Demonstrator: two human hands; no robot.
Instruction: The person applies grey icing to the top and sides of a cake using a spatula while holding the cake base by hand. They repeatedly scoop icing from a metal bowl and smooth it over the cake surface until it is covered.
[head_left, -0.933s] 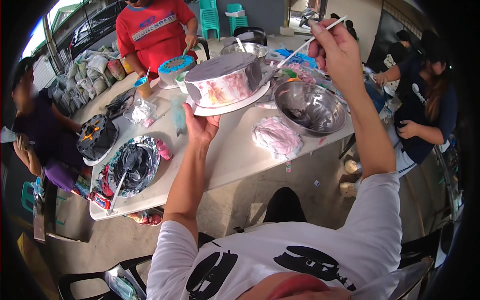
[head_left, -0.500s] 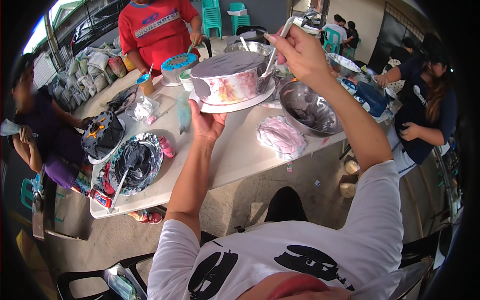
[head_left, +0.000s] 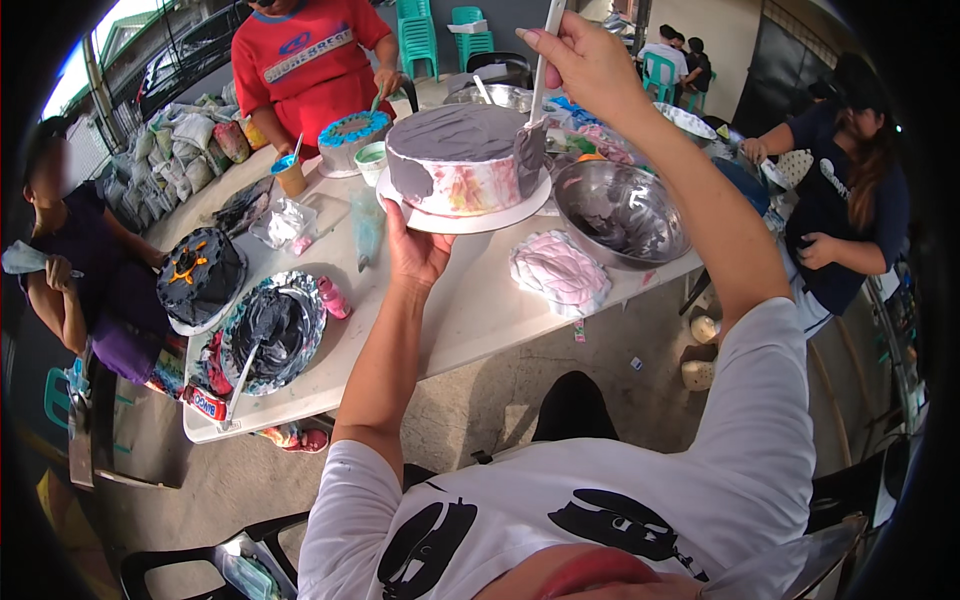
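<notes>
My left hand (head_left: pixel 418 250) holds up a white round cake board (head_left: pixel 470 222) from below, fingers under its near edge. On the board stands a round cake (head_left: pixel 465 170) with grey icing over its top and on parts of its side; the front still shows white, pink and yellowish patches. My right hand (head_left: pixel 585 65) is closed round the upper part of a long white spatula (head_left: pixel 541 90), held nearly upright. The spatula's lower end is at the cake's right rim, by a thick smear of grey icing (head_left: pixel 529 150).
A steel mixing bowl (head_left: pixel 622 215) and a folded pinkish cloth (head_left: pixel 560 270) lie right of the cake. A bowl of black icing (head_left: pixel 273 335), a pink bottle (head_left: pixel 334 297) and a black cake (head_left: pixel 203 270) stand left. A person in red ices a blue-topped cake (head_left: pixel 353 130); other people flank the table.
The spatula has swung from a slant to nearly upright, and its lower end has moved up to the cake's upper right edge. My left hand keeps the board raised, shifted only slightly.
</notes>
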